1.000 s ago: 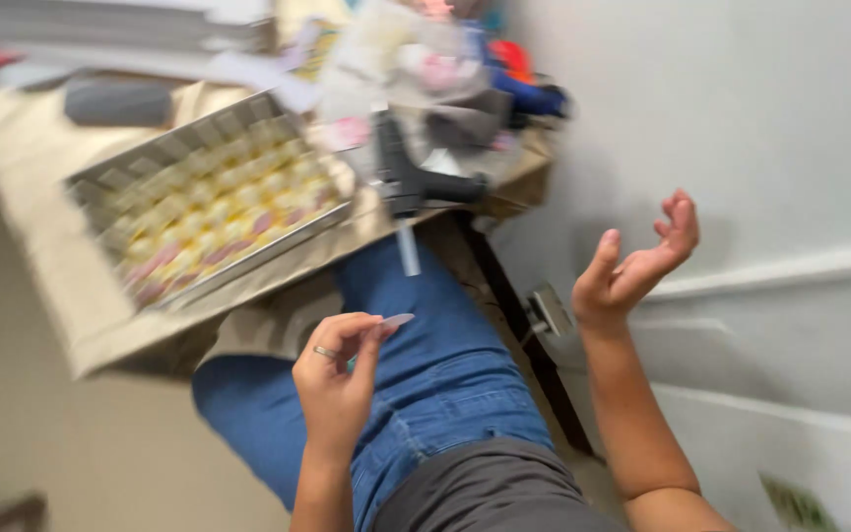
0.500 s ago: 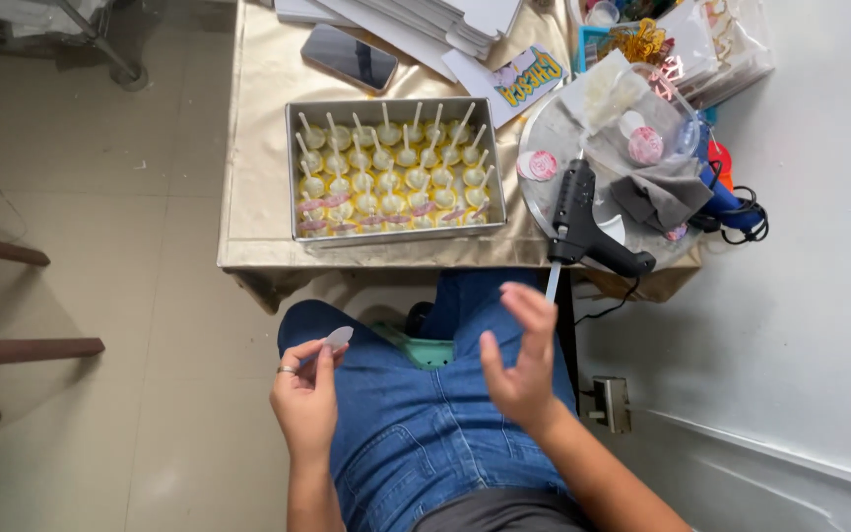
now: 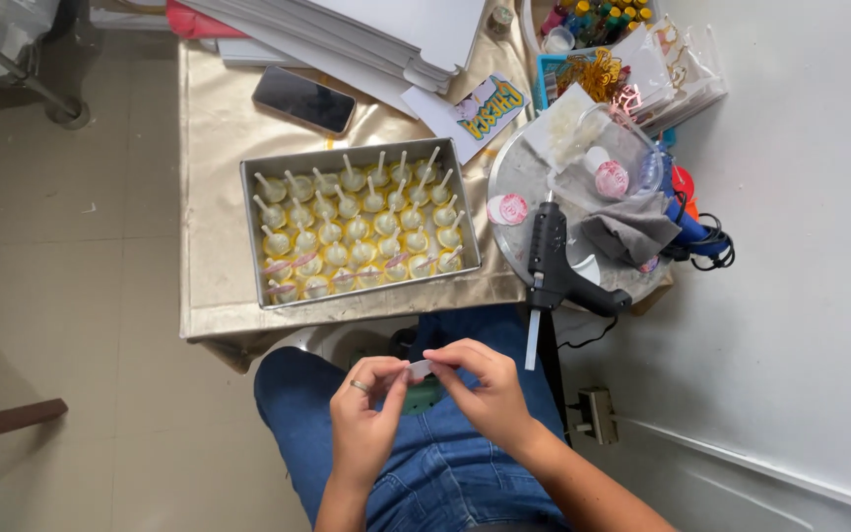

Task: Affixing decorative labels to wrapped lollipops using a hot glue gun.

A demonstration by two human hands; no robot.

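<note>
In the head view, a small white strip-like piece is pinched between the fingertips of both hands above the lap, which is clothed in blue denim. The left hand, with a ring on one finger, is closed on the piece's left end, and the right hand is closed on its right end; what the piece is made of cannot be told at this size, though it may be paper or tape.

Just beyond the knees, a low table covered in a shiny beige cloth is seen. A rectangular grey metal tray filled with rows of small yellow-cupped items on white sticks rests on it. To the tray's right, a black hot-glue gun lies on a round silver board, its nozzle over the table edge. A dark smartphone lies behind the tray, near a stack of white sheets.
</note>
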